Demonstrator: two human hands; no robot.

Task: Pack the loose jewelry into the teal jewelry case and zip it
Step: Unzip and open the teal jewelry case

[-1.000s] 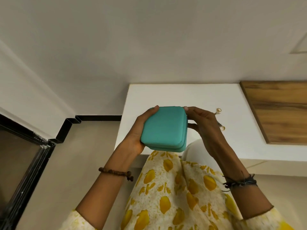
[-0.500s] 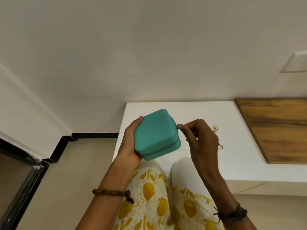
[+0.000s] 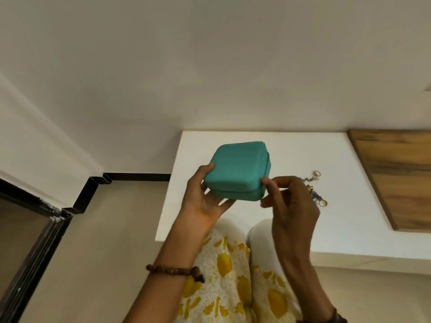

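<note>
Above the table point(image 3: 233, 220), the left grip point(image 3: 205, 203) cradles the teal case point(image 3: 236, 169).

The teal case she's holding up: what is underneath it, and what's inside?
Under the teal case, the left hand supports it, with the white table below. The right hand pinches at its right corner. The case is closed, so its inside is hidden.

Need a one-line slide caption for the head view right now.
Left hand holds the closed teal jewelry case above the white table; right hand pinches at its corner, loose jewelry waiting behind.
</note>
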